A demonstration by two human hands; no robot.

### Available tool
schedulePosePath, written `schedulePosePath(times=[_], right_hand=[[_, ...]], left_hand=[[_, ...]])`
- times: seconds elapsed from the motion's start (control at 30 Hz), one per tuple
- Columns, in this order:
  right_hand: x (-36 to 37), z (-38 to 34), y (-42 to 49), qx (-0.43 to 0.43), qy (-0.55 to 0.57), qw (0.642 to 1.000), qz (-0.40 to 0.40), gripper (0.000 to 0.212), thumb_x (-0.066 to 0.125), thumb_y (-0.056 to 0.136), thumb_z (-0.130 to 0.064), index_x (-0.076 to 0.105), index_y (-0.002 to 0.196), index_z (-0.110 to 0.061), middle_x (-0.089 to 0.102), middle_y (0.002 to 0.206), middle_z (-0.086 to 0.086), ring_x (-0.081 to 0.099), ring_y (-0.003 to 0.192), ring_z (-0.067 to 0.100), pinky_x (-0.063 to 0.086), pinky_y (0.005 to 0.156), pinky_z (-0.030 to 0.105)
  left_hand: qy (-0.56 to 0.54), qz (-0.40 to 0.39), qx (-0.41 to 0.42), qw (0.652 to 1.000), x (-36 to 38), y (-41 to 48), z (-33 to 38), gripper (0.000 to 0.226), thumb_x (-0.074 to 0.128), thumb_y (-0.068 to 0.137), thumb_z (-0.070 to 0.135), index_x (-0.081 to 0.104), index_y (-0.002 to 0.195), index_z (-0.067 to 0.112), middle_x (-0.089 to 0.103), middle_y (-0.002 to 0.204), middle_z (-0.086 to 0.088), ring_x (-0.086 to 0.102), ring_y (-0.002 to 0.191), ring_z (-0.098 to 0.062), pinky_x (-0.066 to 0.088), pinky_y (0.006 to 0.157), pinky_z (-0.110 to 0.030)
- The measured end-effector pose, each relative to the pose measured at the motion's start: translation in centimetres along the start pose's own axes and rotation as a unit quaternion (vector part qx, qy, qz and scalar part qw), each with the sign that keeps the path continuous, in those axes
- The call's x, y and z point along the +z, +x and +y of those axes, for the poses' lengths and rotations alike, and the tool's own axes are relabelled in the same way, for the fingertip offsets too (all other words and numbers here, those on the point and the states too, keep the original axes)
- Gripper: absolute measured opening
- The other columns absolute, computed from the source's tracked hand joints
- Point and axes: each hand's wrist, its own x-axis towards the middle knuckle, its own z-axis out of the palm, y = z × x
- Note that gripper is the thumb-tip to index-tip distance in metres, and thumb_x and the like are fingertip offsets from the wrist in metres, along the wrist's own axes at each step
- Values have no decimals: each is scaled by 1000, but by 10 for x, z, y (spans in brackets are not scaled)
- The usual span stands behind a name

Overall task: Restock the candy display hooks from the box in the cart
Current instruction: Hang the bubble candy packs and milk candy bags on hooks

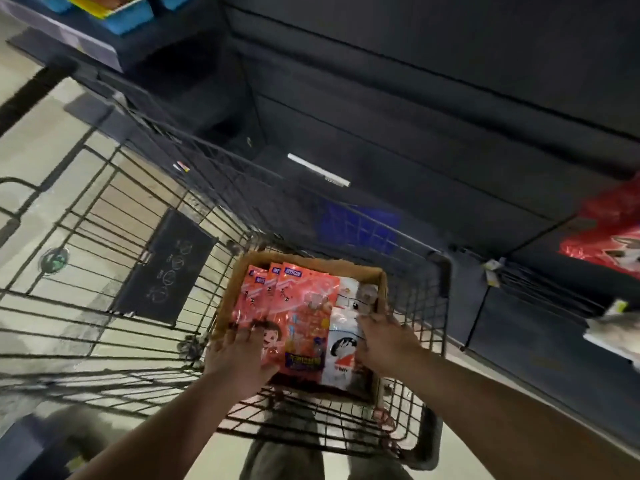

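A brown cardboard box [377,277] sits in the near end of a black wire cart [104,306]. Several orange-red candy packs [304,317] stand in it, with white packs [341,355] to their right. My left hand [239,358] lies on the left orange packs, its fingers spread over their lower part. My right hand [384,341] reaches into the box's right side and its fingers rest on the white packs; the fingertips are blurred. Dark display hooks [526,275] with price tags jut from the shelving at right.
Dark shelving [415,116] rises behind and right of the cart. A red bag [609,233] hangs at the right edge. A black placard [162,268] hangs on the cart's inside. Pale floor [31,143] lies to the left. Blue trays [128,15] sit on a top-left shelf.
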Motion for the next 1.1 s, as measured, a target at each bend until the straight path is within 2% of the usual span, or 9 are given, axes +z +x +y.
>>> schedulePosePath(times=[0.2,0.37,0.47,0.57,0.63,0.73,0.87,0.97,1.1], right_hand=[[35,-37,47,49,17,998,-46,67,48,94,-42,20,150,-18,27,154,10,24,142,34,28,113,45],[66,-63,97,79,75,991,-72,64,48,95,-40,23,149,-16,32,148,11,37,133,31,40,101,40],[86,-67,123,109,107,985,-76,66,52,94,-38,23,149,-16,34,147,10,38,132,33,42,102,41],[105,-69,144,137,146,977,-70,71,51,94,-37,16,153,-16,23,156,6,34,138,31,40,106,41],[115,-72,156,152,190,967,-70,73,50,95,-36,12,154,-18,13,161,3,37,137,31,41,107,42],[131,-75,170,155,248,955,-47,71,52,90,-35,19,151,-21,16,159,2,47,129,33,47,101,47],[138,-82,175,181,292,939,-8,68,61,87,-26,28,145,-18,27,151,1,47,127,32,43,105,49],[143,-87,177,219,345,912,26,65,60,85,-23,31,143,-20,30,147,-3,44,127,33,40,107,51],[144,-93,179,227,392,891,36,62,60,85,-34,35,141,-30,14,155,-3,30,139,33,33,112,50]], left_hand=[[-17,-63,33,997,6,60,-40,76,47,89,62,22,150,25,37,152,-6,40,136,-26,37,106,-38],[-44,-87,61,993,18,109,-62,79,51,91,54,11,154,29,27,157,-6,32,141,-28,33,111,-42],[-91,-90,74,989,30,135,-67,74,56,89,52,23,151,29,41,149,-8,44,133,-29,41,104,-39],[-168,-87,79,979,46,158,-65,63,67,85,39,44,138,15,62,126,-11,59,113,-26,48,90,-30],[-224,-88,86,967,58,171,-62,69,72,83,34,41,141,11,63,124,-11,61,112,-26,46,90,-30],[-283,-94,47,953,73,188,-57,71,72,83,30,38,144,16,58,130,-10,55,119,-29,41,91,-28],[-359,-70,-57,929,81,203,-51,27,64,87,22,60,112,13,61,90,-4,62,90,-28,38,61,-22],[-382,-72,-108,915,85,208,-49,30,62,89,25,61,116,12,57,83,-1,50,65,-15,33,52,-23],[-412,-78,-128,899,90,209,-57,32,62,91,27,64,118,10,56,79,-1,48,63,-14,33,50,-20]])
